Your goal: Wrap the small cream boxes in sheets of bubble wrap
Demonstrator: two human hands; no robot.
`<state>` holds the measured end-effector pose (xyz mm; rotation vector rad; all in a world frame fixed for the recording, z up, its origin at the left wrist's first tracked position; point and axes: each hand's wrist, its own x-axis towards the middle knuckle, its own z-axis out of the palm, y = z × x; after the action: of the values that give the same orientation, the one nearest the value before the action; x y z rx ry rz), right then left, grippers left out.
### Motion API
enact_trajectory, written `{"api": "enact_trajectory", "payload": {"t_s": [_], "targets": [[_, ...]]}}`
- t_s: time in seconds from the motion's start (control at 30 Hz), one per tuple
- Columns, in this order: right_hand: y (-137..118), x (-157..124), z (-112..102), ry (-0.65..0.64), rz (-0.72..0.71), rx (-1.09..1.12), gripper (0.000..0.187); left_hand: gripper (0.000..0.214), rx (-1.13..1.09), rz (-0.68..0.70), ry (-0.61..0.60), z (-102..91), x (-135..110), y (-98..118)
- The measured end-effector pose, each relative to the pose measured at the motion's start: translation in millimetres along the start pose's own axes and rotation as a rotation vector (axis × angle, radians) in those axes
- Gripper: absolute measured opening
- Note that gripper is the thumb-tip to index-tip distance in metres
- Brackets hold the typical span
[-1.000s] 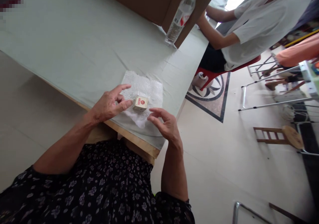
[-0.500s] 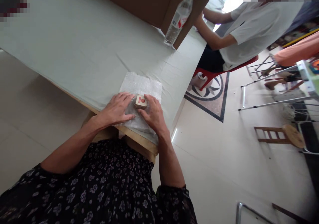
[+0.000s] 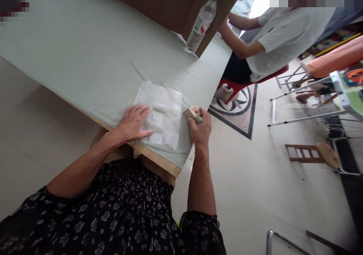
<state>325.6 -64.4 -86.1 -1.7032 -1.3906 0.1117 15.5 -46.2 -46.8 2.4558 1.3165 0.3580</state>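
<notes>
At table corner (image 3: 183,151), small box (image 3: 193,112) clasped in right hand (image 3: 202,132), left hand (image 3: 131,125) apart, spread on bubble wrap (image 3: 166,115)

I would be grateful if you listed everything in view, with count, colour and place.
Table: 1, pale green cover, centre and left
Bubble wrap: 1, whitish translucent, near table edge
Small box: 1, cream with red print, right of the wrap
Carton: 1, brown, top centre
Bottle: 1, transparent with red-marked label, beside carton
Seated person: 1, white shirt, upper right
Chair: 1, red, beneath that person
Floor panel: 1, patterned, dark and pale, right of table
Stool: 1, brown, right
Folding table: 1, silver-framed, far right
Garment: 1, orange, right edge
Own clothing: 1, black floral, bottom
Left hand: 1, bare, on wrap's left side
Right hand: 1, bare, holding small box
</notes>
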Motion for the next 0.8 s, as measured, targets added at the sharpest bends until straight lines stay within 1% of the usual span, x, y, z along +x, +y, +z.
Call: {"api": "enact_trajectory", "payload": {"t_s": [0.03, 0.1, 0.13, 0.17, 0.2, 0.23, 0.3, 0.33, 0.37, 0.43, 0.53, 0.67, 0.8], "targets": [[-2.7, -1.7, -1.1, 0.038, -0.027, -0.018, 0.051, 0.075, -0.007, 0.002, 0.011, -1.1, 0.2, -0.3], [-15.9, -7.9, -4.6, 0.105, -0.061, -0.035, 0.046, 0.069, -0.023, 0.007, 0.05, -3.9, 0.9, -1.0], [-25.6, -12.1, -6.1, 0.101, -0.073, -0.029, 0.042, 0.065, -0.03, 0.011, 0.07, -5.1, 1.6, -1.2], [-36.4, -17.0, -6.8, 0.062, -0.089, -0.02, 0.037, 0.061, -0.032, 0.016, 0.086, -5.8, 2.5, -1.5], [-47.6, -22.4, -6.5, -0.004, -0.121, -0.008, 0.032, 0.058, -0.031, 0.023, 0.093, -6.0, 3.6, -1.8], [-58.1, -28.0, -5.0, -0.104, -0.167, 0.0, 0.029, 0.057, -0.026, 0.029, 0.091, -5.5, 4.7, -2.2], [-74.6, -39.3, 0.5, -0.334, -0.256, -0.022, 0.032, 0.059, -0.009, 0.036, 0.066, -2.9, 6.6, -3.8], [-79.5, -44.5, 3.5, -0.429, -0.278, -0.051, 0.036, 0.061, -0.001, 0.038, 0.051, -1.4, 7.1, -5.2], [-82.0, -49.2, 6.0, -0.503, -0.291, -0.082, 0.04, 0.063, 0.006, 0.04, 0.037, -0.1, 7.3, -7.1], [-81.1, -56.4, 8.1, -0.571, -0.29, -0.134, 0.044, 0.066, 0.015, 0.04, 0.019, 1.0, 6.9, -12.1], [-72.2, -62.1, 3.2, -0.556, -0.285, -0.163, 0.044, 0.067, 0.026, 0.023, 0.001, -2.0, 4.9, -20.8], [-61.0, -67.2, -9.7, -0.513, -0.281, -0.179, 0.045, 0.068, 0.045, 0.008, -0.025, -7.7, 1.3, -29.8], [-52.3, -72.5, -18.8, -0.463, -0.231, -0.184, 0.041, 0.066, 0.032, 0.012, -0.001, -8.3, -2.1, -32.0]]}}
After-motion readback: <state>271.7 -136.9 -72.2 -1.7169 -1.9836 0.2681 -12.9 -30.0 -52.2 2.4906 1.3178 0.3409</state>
